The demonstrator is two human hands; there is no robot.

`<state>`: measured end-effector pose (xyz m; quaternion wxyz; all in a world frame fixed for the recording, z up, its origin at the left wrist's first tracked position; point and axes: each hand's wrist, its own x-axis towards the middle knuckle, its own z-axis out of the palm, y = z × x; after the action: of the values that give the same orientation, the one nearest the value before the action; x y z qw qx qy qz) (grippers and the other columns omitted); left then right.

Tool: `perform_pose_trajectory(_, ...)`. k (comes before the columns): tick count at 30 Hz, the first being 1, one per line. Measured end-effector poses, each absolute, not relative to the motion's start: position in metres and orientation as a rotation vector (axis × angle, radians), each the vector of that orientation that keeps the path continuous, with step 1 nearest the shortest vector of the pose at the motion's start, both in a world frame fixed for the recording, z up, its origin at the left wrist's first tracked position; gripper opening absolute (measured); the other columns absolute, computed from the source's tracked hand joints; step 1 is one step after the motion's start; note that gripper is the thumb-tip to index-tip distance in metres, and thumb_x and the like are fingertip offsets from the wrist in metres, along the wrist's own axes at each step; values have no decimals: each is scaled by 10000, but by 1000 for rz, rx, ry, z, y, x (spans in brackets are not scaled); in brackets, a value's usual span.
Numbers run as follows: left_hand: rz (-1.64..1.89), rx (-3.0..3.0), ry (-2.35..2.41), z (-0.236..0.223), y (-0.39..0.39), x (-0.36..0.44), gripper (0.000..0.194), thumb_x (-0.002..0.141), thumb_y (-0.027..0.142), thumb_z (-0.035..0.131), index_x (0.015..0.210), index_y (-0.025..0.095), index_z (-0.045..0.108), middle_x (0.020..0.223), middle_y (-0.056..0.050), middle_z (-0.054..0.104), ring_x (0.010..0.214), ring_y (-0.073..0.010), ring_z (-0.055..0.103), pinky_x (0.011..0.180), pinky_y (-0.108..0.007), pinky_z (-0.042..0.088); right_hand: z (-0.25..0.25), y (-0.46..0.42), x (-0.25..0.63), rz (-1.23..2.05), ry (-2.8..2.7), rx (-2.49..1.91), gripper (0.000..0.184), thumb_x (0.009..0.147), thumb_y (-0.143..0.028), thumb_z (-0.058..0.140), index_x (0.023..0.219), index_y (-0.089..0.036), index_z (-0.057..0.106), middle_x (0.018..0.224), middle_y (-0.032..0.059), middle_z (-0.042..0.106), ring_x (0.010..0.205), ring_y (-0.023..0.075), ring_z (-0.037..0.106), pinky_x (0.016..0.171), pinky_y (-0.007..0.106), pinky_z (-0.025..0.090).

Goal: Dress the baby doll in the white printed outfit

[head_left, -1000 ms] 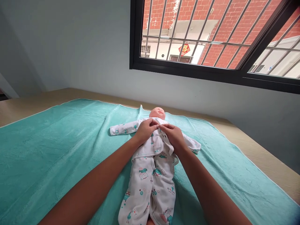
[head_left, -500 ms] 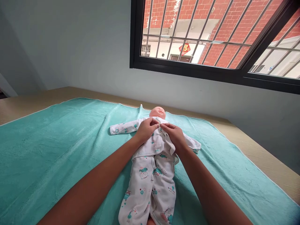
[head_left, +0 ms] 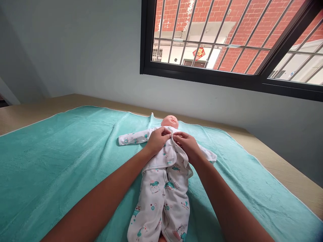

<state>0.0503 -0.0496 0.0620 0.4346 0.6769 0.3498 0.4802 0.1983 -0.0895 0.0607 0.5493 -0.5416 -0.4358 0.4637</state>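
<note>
Jacket [head_left: 163,158] on the doll [head_left: 170,121], just below the frame's centre, is pinched at its upper front by your left hand [head_left: 156,139] and your right hand [head_left: 189,146], teal blanket [head_left: 75,151] spread beneath.

Nothing readable on show right now! Out beyond the window [head_left: 202,70], there's a red diamond-shaped sign [head_left: 199,53] up above a doorway [head_left: 194,63], a yellowish design at its centre, and whatever it says is too small to make out. Down to the pants [head_left: 151,191], and there's a tiny row of lettering [head_left: 185,204] printed on the leg at the right of the view, far too fine to read. Up on the jacket [head_left: 161,158], small printed marks, just as illegible.
</note>
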Motion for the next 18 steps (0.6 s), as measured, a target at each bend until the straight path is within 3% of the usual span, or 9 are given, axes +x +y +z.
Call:
perform_pose_trajectory(4, 1226, 1682, 941, 62, -51, 51, 57, 805, 183, 611, 749, 191, 603, 764, 5, 659, 767, -151, 615, 728, -266, 461, 58, -91, 195, 947, -1187, -1363, 266, 696, -359, 713, 913, -210, 676, 721, -10, 672, 573, 126, 545, 524, 239, 415)
perform_pose_trajectory(8, 1217, 1685, 997, 61, -51, 52, 74, 799, 165, 613, 728, 187, 620, 780, -6, 674, 783, -157, 624, 729, -267, 464, 57, -92, 192, 724, -1296, -1442, 238, 731, -383, 668, 893, -209, 675, 613, -45, 578, 538, 116, 471, 506, 232, 345)
perform_pose_trajectory(12, 1205, 1690, 1069, 63, -51, 54, 69, 784, 153, 627, 723, 183, 636, 784, -13, 688, 787, -161, 632, 719, -266, 465, 56, -93, 185, 497, -1382, -1488, 144, 774, -329, 613, 863, -223, 650, 569, -67, 512, 553, 122, 454, 544, 237, 325)
perform_pose_trajectory(18, 1159, 1752, 1147, 71, -56, 56, 133, 837, 280, 612, 732, 197, 619, 792, -13, 699, 780, -171, 629, 710, -278, 452, 56, -98, 167, -30, -1586, -1704, 138, 883, -228, 465, 843, -200, 594, 654, -5, 588, 578, 152, 468, 571, 276, 268)
